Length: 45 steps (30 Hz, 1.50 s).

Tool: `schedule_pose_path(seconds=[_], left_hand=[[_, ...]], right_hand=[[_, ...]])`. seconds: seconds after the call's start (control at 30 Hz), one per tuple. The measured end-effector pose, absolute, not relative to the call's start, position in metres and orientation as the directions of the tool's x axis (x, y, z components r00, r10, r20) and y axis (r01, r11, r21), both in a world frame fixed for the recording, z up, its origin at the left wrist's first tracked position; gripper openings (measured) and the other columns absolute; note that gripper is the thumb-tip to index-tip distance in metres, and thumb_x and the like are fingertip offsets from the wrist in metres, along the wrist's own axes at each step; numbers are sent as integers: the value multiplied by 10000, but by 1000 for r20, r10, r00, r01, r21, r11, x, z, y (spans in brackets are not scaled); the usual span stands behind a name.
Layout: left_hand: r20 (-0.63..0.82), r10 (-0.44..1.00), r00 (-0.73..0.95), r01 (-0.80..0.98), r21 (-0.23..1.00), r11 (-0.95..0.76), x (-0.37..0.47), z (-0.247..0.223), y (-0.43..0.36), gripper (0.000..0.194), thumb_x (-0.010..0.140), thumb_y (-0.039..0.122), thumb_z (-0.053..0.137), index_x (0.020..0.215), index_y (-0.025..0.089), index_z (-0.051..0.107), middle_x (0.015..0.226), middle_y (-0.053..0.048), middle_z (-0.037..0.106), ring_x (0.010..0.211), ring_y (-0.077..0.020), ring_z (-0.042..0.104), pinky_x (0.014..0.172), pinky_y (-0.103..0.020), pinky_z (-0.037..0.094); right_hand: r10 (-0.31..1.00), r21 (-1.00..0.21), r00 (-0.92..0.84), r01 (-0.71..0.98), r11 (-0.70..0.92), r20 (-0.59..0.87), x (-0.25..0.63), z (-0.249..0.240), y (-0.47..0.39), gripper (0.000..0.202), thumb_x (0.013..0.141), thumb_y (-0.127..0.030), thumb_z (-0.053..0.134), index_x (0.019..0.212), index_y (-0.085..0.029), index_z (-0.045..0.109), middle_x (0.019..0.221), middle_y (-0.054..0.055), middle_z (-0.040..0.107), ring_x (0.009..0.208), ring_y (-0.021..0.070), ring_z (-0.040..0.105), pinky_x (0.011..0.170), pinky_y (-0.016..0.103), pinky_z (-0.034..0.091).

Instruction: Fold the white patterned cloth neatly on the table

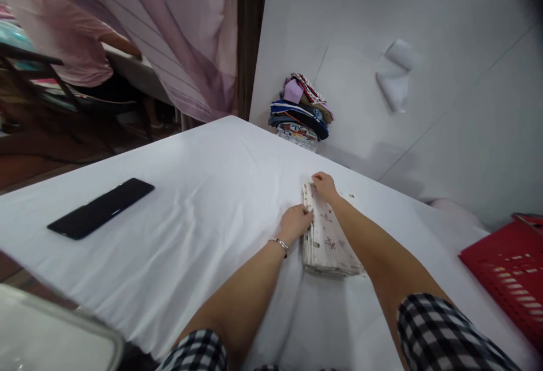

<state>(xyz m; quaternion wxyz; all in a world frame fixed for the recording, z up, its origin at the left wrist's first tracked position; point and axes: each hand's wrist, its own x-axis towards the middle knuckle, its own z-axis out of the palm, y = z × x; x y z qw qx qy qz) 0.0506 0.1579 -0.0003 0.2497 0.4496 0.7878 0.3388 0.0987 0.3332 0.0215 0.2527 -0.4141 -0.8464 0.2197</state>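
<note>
A white folded cloth with small printed figures lies in several layers on the white-covered table. My left hand, with a bracelet on its wrist, is closed at the cloth's left edge, fingertips pinching the layers. At the far end, my right hand has its fingers drawn together on the cloth's top corner. My right forearm covers part of the cloth's right side.
A black phone lies at the table's left. Folded clothes are stacked against the wall beyond the far edge. A red basket stands at right. Behind a pink curtain, a person sits.
</note>
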Motion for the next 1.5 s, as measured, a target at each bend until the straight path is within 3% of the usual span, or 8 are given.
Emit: schedule_pose_path(seconds=[0.07, 0.2, 0.27, 0.53, 0.77, 0.97, 1.17, 1.5], left_hand=[[-86, 878, -470, 541, 758, 364, 51, 0, 158, 207, 796, 327, 503, 824, 210, 671, 879, -49, 707, 826, -189, 625, 687, -259, 424], [-80, 881, -467, 548, 755, 360, 50, 2, 157, 192, 796, 314, 509, 819, 211, 669, 871, -42, 708, 822, -185, 628, 680, -255, 424], [-82, 881, -466, 552, 751, 362, 50, 3, 157, 190, 795, 312, 509, 815, 210, 668, 862, -41, 708, 819, -183, 627, 677, -253, 423], [-63, 882, -468, 560, 751, 351, 50, 1, 158, 193, 781, 311, 498, 790, 216, 665, 828, -36, 706, 787, -180, 618, 653, -253, 408], [-59, 882, -467, 575, 738, 354, 51, 1, 158, 187, 783, 304, 505, 796, 211, 667, 844, -41, 708, 799, -182, 624, 661, -258, 410], [-58, 882, -468, 568, 745, 351, 50, 3, 156, 175, 793, 301, 500, 757, 206, 642, 808, -36, 705, 779, -178, 626, 627, -258, 397], [-69, 874, -481, 583, 720, 377, 50, 6, 156, 172, 793, 298, 502, 774, 201, 642, 836, -47, 704, 808, -183, 626, 633, -257, 393], [-83, 879, -471, 606, 693, 390, 49, 11, 154, 150, 793, 281, 495, 764, 209, 623, 827, -30, 700, 784, -164, 621, 606, -243, 377]], right_hand=[[806, -504, -541, 641, 579, 239, 105, 24, 328, 233, 786, -212, 440, 819, -181, 669, 862, 41, 677, 845, 178, 578, 795, 277, 428], [743, -156, -655, 726, 670, 141, 108, 26, 314, 290, 881, -235, 376, 978, -187, 645, 1116, 82, 632, 1048, 191, 540, 895, 276, 377], [711, -86, -699, 706, 703, 76, 106, 23, 309, 313, 913, -247, 339, 1053, -196, 613, 1167, 80, 612, 1099, 194, 516, 924, 296, 360], [691, -97, -722, 686, 721, 28, 102, 14, 305, 350, 943, -252, 285, 1214, -221, 506, 1304, 64, 531, 1220, 192, 418, 996, 380, 292], [668, -75, -744, 666, 742, 13, 109, 11, 300, 419, 953, -276, 251, 1327, -191, 419, 1447, 88, 374, 1344, 208, 273, 1057, 435, 216], [689, -77, -724, 688, 722, -12, 104, 14, 297, 411, 953, -275, 251, 1319, -211, 427, 1452, 77, 370, 1351, 220, 267, 1061, 470, 207], [662, -135, -748, 651, 747, 58, 120, 13, 282, 408, 954, -276, 236, 1304, -195, 430, 1451, 82, 368, 1354, 211, 255, 1055, 441, 213], [656, -170, -754, 643, 747, 33, 120, 17, 271, 398, 958, -269, 236, 1290, -205, 447, 1437, 67, 392, 1338, 194, 285, 1062, 425, 223]])
